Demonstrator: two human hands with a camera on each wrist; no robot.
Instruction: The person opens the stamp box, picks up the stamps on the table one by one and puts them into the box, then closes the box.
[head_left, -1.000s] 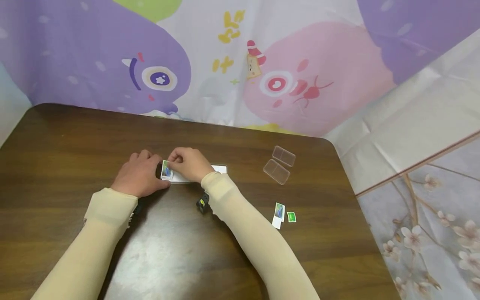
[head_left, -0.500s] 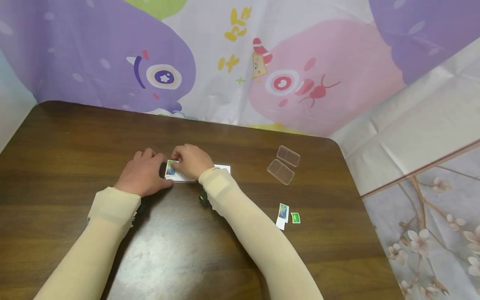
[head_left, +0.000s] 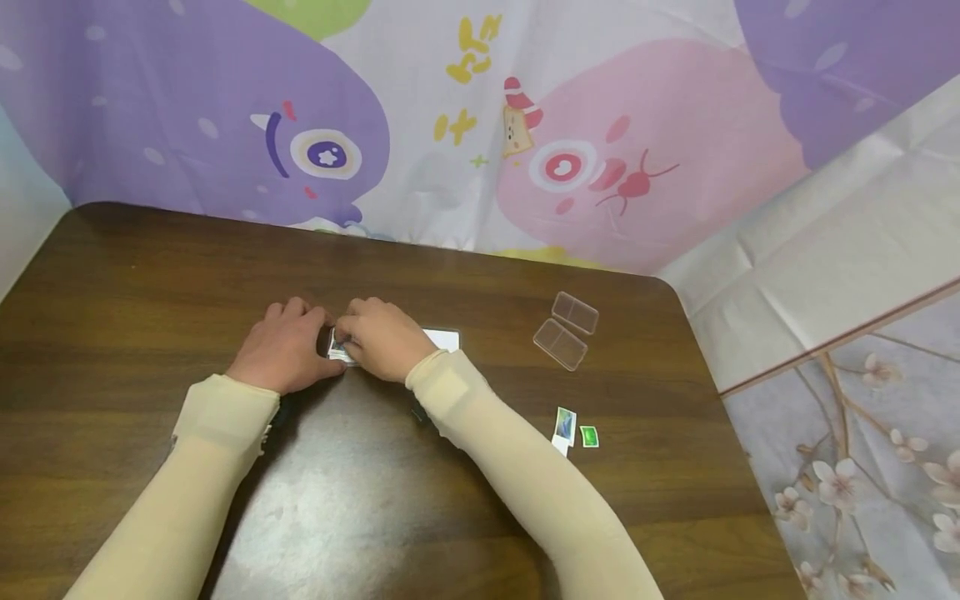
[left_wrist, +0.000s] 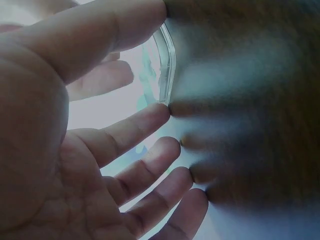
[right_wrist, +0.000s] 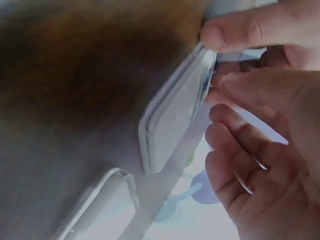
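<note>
A flat clear plastic case [head_left: 440,339] with a white inside lies on the table. My left hand [head_left: 281,346] holds its left end, thumb at the near edge and index finger at the far corner. In the left wrist view, the fingertips [left_wrist: 167,145] of that hand rest on the table beside the case's rim [left_wrist: 167,65]. My right hand [head_left: 390,337] reaches over the case and pinches a small white-edged stamp [head_left: 337,343] at its left end. Fingers mostly cover the stamp. In the right wrist view, the thumb and index are at the case's end [right_wrist: 175,120].
To the right lie two small clear plastic pieces [head_left: 561,344], [head_left: 575,313]. Nearer are a blue-green picture stamp [head_left: 566,426], a white slip [head_left: 560,446] and a green stamp [head_left: 589,437]. A cartoon-printed cloth [head_left: 435,192] hangs behind the table [head_left: 187,275].
My right hand has come down and slightly toward me at the case's left end, taking the stamp lower; less of the stamp shows. My left hand keeps its place on the case.
</note>
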